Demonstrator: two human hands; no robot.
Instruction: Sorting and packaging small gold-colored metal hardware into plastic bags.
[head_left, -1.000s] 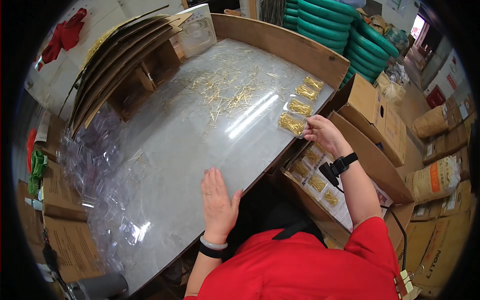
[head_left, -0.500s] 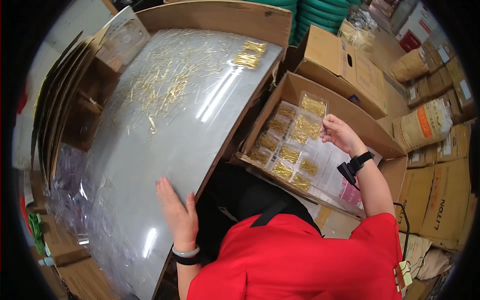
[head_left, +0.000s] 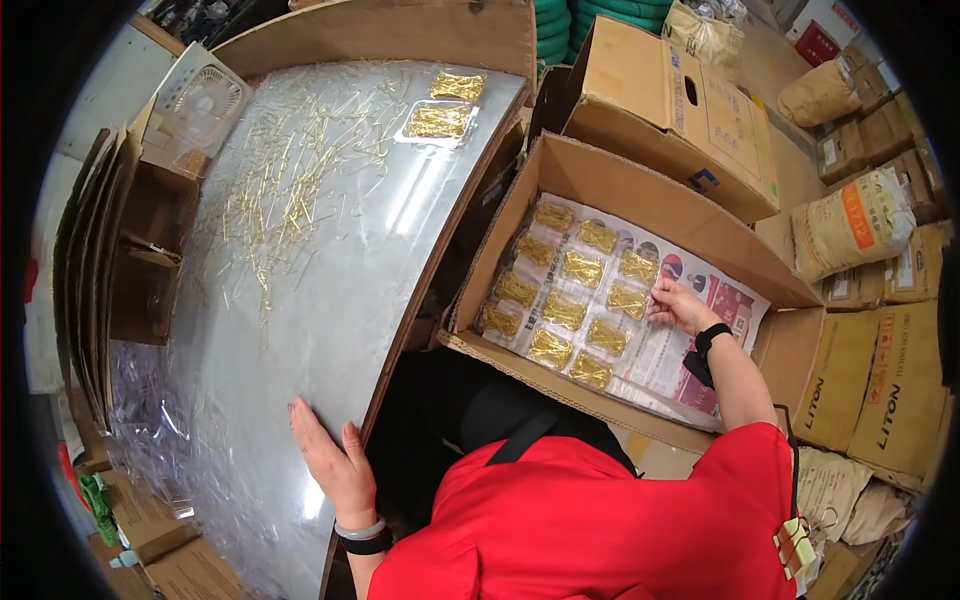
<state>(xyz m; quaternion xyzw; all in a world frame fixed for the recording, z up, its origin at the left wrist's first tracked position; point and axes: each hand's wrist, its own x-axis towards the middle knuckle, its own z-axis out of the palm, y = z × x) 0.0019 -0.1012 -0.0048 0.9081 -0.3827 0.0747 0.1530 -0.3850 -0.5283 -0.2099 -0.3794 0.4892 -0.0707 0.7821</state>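
Right hand, centre right, fingertips pinched on a packet of gold pins in the open box (packet lies just left); left hand flat, empty, on table.

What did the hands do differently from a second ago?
The right hand left the gold packets on the table, swung right to the open cardboard box, and now rests on a packet in its rows. The left hand stayed flat on the table.
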